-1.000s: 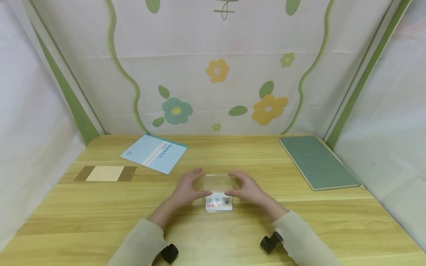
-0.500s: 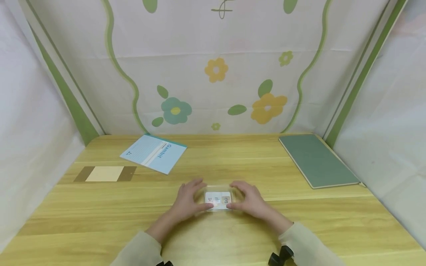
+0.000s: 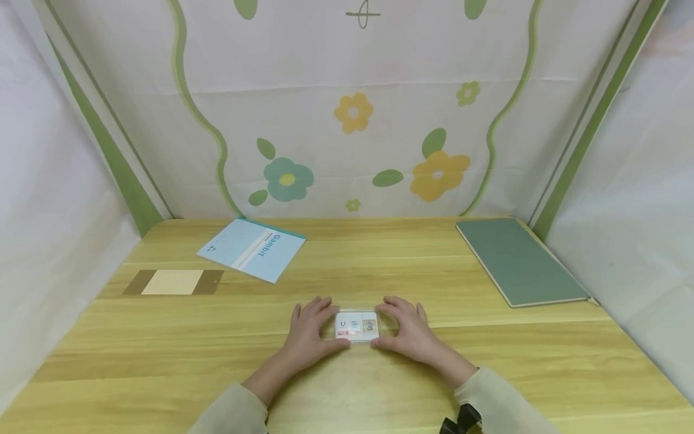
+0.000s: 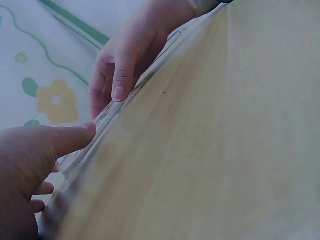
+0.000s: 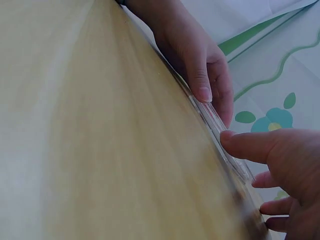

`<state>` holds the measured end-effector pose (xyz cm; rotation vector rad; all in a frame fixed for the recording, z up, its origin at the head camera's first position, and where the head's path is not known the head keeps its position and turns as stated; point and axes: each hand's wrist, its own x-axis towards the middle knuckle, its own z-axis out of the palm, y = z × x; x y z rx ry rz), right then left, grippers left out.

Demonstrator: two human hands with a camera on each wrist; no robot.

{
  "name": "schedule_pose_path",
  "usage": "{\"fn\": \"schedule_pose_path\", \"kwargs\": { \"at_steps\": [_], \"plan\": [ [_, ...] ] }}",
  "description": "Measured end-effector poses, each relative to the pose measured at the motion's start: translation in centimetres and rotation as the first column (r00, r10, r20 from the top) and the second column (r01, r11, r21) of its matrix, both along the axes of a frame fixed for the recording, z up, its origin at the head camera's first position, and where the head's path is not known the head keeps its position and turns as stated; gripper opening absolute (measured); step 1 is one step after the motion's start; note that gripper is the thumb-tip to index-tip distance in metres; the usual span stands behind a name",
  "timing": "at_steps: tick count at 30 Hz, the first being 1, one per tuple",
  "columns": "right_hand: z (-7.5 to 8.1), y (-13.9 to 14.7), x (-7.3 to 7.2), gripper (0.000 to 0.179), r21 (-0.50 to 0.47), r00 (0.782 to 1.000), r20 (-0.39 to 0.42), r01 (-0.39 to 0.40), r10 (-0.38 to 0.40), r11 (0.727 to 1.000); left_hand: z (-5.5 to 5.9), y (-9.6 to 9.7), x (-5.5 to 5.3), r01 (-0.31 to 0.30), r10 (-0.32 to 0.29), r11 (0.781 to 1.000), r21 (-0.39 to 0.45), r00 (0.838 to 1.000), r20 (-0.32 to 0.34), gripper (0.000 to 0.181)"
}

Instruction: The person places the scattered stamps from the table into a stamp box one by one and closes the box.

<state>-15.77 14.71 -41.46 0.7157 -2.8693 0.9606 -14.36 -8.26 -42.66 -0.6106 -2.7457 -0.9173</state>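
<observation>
A flat clear plastic case (image 3: 356, 326) with a white printed card inside lies on the wooden table before me, its lid down over the card. My left hand (image 3: 309, 333) holds its left end, thumb at the near edge and fingers at the far side. The right hand (image 3: 410, 333) grips the other end the same way. Seen from the left wrist, the thin case (image 4: 82, 155) lies low along the tabletop, with a thumb at each end. In the right wrist view the case's (image 5: 220, 132) clear edge shows between both thumbs; fingertips behind it are partly hidden.
A light blue notepad (image 3: 252, 250) lies at the back left. Nearer the left edge is a brown and cream card (image 3: 172, 282). A green notebook (image 3: 520, 262) rests at the back right. A flower-printed curtain (image 3: 352, 150) closes off the table's (image 3: 358, 386) far edge.
The clear lid, held tilted above the card a second ago, has come down toward me over the base. Both hands have moved slightly nearer with it, still at the two ends.
</observation>
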Motion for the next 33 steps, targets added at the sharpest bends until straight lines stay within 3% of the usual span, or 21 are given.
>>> {"fn": "schedule_pose_path", "kwargs": {
  "at_steps": [19, 33],
  "plan": [
    [-0.1, -0.14, 0.11, 0.06, 0.043, 0.999, -0.033, -0.004, 0.006, 0.999, 0.04, -0.18, 0.17, -0.015, 0.016, 0.999, -0.028, 0.999, 0.039, 0.069],
    [-0.23, -0.19, 0.02, 0.061, 0.047, 0.999, -0.037, -0.01, 0.012, 0.999, 0.03, -0.42, 0.46, -0.034, 0.034, 0.999, -0.025, 0.999, 0.019, 0.068]
  ]
}}
